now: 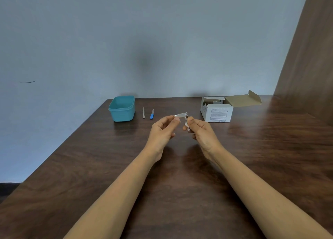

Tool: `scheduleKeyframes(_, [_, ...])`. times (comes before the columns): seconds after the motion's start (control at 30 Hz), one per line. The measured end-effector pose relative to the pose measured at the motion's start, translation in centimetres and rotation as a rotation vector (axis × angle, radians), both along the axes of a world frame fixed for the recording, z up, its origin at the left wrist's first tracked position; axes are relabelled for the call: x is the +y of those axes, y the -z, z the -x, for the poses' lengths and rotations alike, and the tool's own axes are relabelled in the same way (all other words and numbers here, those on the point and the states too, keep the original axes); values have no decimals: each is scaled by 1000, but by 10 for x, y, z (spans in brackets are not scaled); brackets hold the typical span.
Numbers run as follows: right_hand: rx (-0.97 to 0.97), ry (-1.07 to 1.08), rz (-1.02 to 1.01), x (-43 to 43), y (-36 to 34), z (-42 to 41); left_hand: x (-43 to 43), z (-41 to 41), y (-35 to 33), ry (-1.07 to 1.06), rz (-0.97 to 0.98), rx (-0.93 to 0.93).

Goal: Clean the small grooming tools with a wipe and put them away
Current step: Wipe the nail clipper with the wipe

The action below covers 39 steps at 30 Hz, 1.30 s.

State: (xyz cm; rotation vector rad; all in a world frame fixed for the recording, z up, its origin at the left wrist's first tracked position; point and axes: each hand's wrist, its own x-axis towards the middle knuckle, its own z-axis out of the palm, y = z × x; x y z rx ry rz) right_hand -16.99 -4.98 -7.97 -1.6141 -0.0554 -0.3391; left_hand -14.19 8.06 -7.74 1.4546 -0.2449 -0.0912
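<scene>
Both hands hold a metal nail clipper (183, 117) above the middle of the dark wooden table (180, 175). My right hand (201, 132) grips the clipper's body, which points down. My left hand (163, 130) pinches the tip of its lever, swung out to the left. Behind the hands lie silver tweezers (143, 112) and a small blue-handled tool (152, 114), side by side on the table. A teal plastic tub (122, 109) without a lid stands to their left. An open white cardboard box (217, 110) of wipes stands to the right.
The table's left edge runs diagonally from the tub toward the lower left. A grey wall is right behind the table. A brown wooden panel (310, 58) rises at the right side, beside the box.
</scene>
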Motion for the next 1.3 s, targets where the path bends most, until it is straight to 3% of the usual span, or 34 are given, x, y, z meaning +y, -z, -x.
scheduleKeyframes(0.3, [112,-14,2,2,-3,3,2,1,-2,20,-1,-97])
scheduleKeyframes(0.63, [192,-140,-256,-1,-4,3,1,0,-1,4,-155,-286])
scheduleKeyframes(0.83, [206,-50,-80,-1,-5,3,0,4,-3,6,-56,-230])
scheduleKeyframes(1.07, [200,69,-12,-3,-9,8,-4,3,-1,-69,-15,-133])
scheduleKeyframes(1.2, [213,62,-21,-7,-11,8,-3,0,-2,-116,-5,-122])
scheduleKeyframes(1.3, [331,13,-122,-9,-13,3,1,-3,-3,-142,9,-101])
